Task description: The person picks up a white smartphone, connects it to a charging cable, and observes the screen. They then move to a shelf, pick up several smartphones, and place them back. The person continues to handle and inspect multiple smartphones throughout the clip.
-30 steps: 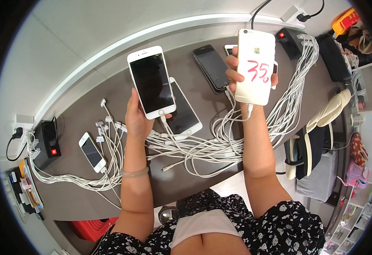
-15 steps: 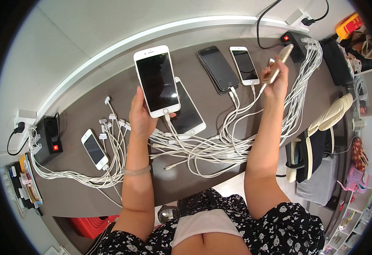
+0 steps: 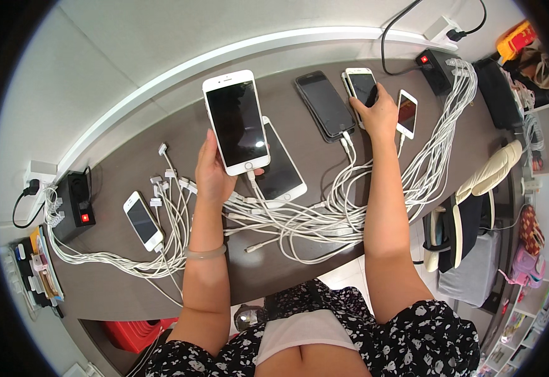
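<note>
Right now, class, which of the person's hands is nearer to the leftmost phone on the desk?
Left: the left hand is right of the leftmost phone; the right hand is much farther right, at another phone.

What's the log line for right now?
left hand: holding white phone, charging cable attached | right hand: grasping second white phone | dark phone: lying between hands
</note>
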`<action>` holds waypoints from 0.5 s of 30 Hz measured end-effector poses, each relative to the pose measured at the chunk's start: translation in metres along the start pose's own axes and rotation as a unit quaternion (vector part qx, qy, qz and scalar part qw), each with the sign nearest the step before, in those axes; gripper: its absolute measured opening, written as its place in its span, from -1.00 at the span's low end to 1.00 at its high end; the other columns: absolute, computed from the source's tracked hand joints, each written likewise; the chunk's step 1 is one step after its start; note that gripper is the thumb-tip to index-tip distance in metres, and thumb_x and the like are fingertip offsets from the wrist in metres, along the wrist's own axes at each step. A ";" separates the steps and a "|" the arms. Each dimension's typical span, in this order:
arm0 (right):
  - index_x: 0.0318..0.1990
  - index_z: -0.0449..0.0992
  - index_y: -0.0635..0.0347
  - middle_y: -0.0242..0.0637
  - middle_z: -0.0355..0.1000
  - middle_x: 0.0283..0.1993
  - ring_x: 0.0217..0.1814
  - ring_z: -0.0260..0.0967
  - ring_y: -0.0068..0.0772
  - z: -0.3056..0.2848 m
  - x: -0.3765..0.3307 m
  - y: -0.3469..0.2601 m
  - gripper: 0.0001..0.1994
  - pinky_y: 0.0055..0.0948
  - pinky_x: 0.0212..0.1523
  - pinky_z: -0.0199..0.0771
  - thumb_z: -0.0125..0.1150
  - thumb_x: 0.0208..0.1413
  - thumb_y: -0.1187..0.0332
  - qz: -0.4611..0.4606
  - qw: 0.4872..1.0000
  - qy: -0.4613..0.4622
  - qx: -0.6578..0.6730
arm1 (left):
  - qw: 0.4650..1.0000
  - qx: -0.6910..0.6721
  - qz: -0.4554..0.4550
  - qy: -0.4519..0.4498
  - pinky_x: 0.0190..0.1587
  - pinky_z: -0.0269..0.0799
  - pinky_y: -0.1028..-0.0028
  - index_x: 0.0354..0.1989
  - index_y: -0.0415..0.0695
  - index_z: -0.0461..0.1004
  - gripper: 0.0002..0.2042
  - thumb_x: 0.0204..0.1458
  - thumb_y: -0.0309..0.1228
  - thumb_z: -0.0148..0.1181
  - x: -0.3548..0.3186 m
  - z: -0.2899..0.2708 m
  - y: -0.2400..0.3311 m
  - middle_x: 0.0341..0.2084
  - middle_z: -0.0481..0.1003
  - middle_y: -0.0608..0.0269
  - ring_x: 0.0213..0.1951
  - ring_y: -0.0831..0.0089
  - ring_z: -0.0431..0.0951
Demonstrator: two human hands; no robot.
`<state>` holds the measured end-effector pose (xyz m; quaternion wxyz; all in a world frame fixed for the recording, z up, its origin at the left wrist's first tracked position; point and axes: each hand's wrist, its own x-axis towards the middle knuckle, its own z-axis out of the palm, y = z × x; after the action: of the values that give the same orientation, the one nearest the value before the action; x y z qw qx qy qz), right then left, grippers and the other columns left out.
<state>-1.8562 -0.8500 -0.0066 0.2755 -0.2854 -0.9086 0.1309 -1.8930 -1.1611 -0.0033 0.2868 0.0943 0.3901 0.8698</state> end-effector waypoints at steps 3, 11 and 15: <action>-0.07 0.38 0.38 0.05 0.41 -0.18 -0.15 0.38 -0.05 0.000 0.000 0.001 -0.34 -0.28 -0.12 0.37 0.36 -0.37 0.14 -0.025 0.999 -0.017 -0.023 | 1.000 0.002 -0.003 0.001 -0.44 0.55 0.35 0.12 -0.25 0.15 -0.41 0.16 0.00 -0.48 0.000 0.002 0.001 -0.08 0.36 -0.12 -0.15 0.07 0.47; -0.15 0.43 0.35 -0.03 0.47 -0.30 -0.26 0.44 -0.14 -0.017 0.005 -0.008 -0.40 -0.32 -0.18 0.41 0.34 -0.46 0.19 0.059 0.997 -0.043 0.020 | 1.000 0.010 -0.006 0.012 -0.45 0.55 0.37 0.12 -0.25 0.15 -0.42 0.16 0.00 -0.47 0.000 -0.001 0.000 -0.09 0.37 -0.11 -0.17 0.10 0.48; -0.03 0.31 0.46 -0.13 0.45 -0.31 -0.40 0.39 -0.35 -0.024 0.014 0.008 -0.51 -0.51 -0.33 0.44 0.17 -0.13 0.34 0.205 0.805 -0.132 0.540 | 1.000 0.012 0.000 0.011 -0.46 0.55 0.37 0.12 -0.25 0.15 -0.42 0.16 0.00 -0.46 0.000 0.001 0.001 -0.10 0.38 -0.10 -0.18 0.10 0.49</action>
<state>-1.8487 -0.8334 0.0159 0.2289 -0.2503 -0.6387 0.6906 -1.8930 -1.1611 -0.0023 0.2814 0.0883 0.4041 0.8659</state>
